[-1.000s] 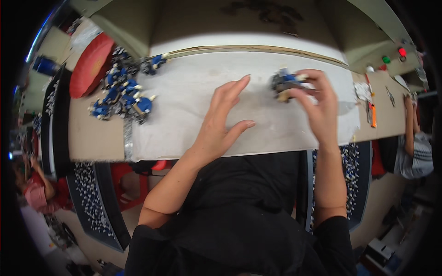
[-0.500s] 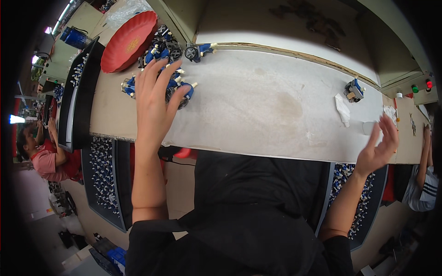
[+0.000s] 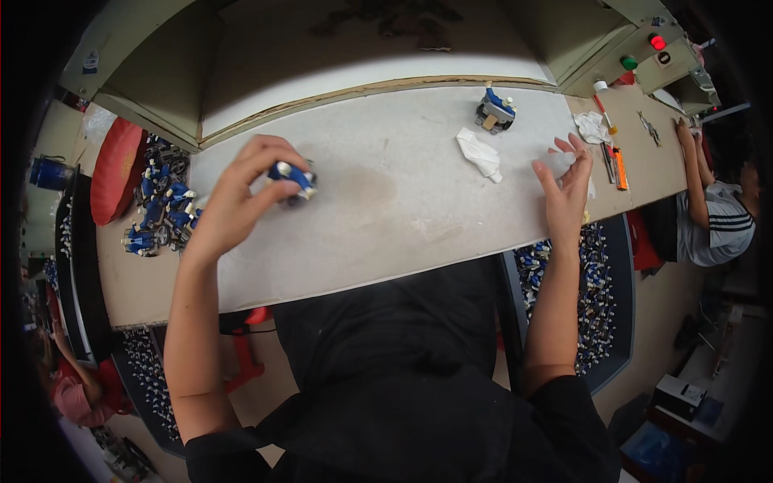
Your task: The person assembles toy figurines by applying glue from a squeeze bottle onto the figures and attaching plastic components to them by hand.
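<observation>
My left hand [image 3: 241, 189] is closed around a small blue toy figure [image 3: 294, 179] with cream ends and grey wheeled parts, over the left part of the white work surface [image 3: 386, 209]. Thumb and fingers pinch its sides, hiding part of it. At the right side my right hand [image 3: 568, 181] has its fingers spread beside a small translucent cup-like thing [image 3: 557, 161]; whether they touch it is unclear. Farther back stands a similar blue and grey toy [image 3: 495, 110], with a crumpled white tissue [image 3: 479, 155] just in front of it.
Several more toys [image 3: 161, 211] are heaped at the left beside a red fluted tray [image 3: 117, 171]. Bins of small blue parts [image 3: 596, 282] stand below the bench edge. A orange-handled cutter [image 3: 617, 167] and another tissue [image 3: 592, 127] lie at the right, near a co-worker's arm [image 3: 694, 169].
My left hand has left the toy heap and moved over the white surface with a toy in it. My right hand has come closer to the translucent thing. The view has swung right.
</observation>
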`<state>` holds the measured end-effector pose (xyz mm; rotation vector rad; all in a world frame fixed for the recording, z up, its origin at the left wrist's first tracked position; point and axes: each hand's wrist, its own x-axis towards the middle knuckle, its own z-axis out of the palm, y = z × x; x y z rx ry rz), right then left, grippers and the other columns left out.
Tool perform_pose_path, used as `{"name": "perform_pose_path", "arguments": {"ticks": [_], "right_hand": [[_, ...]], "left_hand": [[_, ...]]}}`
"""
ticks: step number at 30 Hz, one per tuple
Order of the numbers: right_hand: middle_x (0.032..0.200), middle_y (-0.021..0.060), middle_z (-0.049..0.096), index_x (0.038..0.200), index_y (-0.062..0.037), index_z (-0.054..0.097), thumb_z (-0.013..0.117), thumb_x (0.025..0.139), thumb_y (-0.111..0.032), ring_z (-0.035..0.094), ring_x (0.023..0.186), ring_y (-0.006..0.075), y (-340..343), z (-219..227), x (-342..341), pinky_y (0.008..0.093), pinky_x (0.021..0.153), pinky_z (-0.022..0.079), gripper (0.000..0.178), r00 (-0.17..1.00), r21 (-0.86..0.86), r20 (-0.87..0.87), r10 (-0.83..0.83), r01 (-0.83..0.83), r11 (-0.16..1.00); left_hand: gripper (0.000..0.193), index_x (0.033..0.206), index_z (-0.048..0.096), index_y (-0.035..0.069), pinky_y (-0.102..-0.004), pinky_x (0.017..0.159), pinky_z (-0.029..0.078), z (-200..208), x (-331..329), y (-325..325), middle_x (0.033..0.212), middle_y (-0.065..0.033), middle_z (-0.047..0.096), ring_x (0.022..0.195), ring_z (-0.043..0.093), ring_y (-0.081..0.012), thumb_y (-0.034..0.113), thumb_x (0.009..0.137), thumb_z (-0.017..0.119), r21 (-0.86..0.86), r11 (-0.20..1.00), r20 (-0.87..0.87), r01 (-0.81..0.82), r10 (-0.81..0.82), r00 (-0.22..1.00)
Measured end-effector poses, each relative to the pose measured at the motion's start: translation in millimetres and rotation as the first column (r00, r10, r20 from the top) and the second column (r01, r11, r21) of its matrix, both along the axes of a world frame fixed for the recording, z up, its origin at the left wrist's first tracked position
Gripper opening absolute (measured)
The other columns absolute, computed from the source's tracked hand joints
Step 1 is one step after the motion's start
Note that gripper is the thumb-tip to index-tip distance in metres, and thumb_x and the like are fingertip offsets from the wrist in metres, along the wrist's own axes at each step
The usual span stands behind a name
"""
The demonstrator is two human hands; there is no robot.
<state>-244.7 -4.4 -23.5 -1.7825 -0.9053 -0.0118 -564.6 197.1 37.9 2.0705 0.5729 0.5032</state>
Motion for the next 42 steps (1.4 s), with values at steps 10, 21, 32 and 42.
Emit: {"name": "perform_pose_path", "arguments": {"ticks": [10,21,32,42], "right_hand": [[0.102,0.0119,0.056,0.116,0.0022,0.045,0.051,0.085,-0.004,0.053,0.090,0.0147,-14.2,7.3,-44.6,0.0272,0.078,0.044,0.032,0.959,0.223,-0.226,0.173,-0.122,0.967],[0.111,0.0158,0.047,0.122,0.0040,0.038,0.051,0.083,-0.002,0.057,0.087,0.0203,12.3,6.4,-111.6,0.0298,0.066,0.051,0.042,0.826,0.372,-0.374,0.421,-0.282,0.884],[0.099,0.0127,0.052,0.097,-0.0022,0.047,0.069,0.068,0.004,0.053,0.088,0.0171,2.8,-7.3,-119.9,0.0267,0.076,0.045,0.037,0.873,0.434,-0.325,0.364,-0.205,0.878],[0.087,0.0117,0.055,0.094,-0.0022,0.054,0.078,0.057,0.004,0.056,0.071,0.0161,18.9,-12.6,-152.0,0.0243,0.059,0.047,0.044,0.874,0.357,0.071,0.481,-0.473,0.806]], "left_hand": [[0.046,0.122,0.050,0.008,-0.0358,0.104,0.023,-22.7,-1.8,3.8,0.136,-0.0124,0.036,0.126,0.033,-0.0248,0.014,0.078,0.059,-0.242,0.923,0.004,0.300,-0.308,0.951],[0.064,0.120,0.043,0.007,-0.0441,0.094,0.031,-51.2,26.3,-66.1,0.108,-0.0118,0.050,0.099,0.051,-0.0270,0.015,0.065,0.074,0.328,0.823,0.007,-0.464,0.489,0.872],[0.075,0.128,0.036,0.009,-0.0472,0.100,0.025,-52.4,17.7,-70.5,0.117,-0.0117,0.050,0.108,0.048,-0.0265,0.010,0.064,0.074,0.254,0.859,0.122,-0.444,0.427,0.896],[0.069,0.123,0.042,0.010,-0.0475,0.101,0.018,-66.7,16.7,-77.4,0.111,-0.0023,0.056,0.100,0.053,-0.0181,0.011,0.062,0.075,0.422,0.747,0.205,-0.515,0.474,0.856]]}}
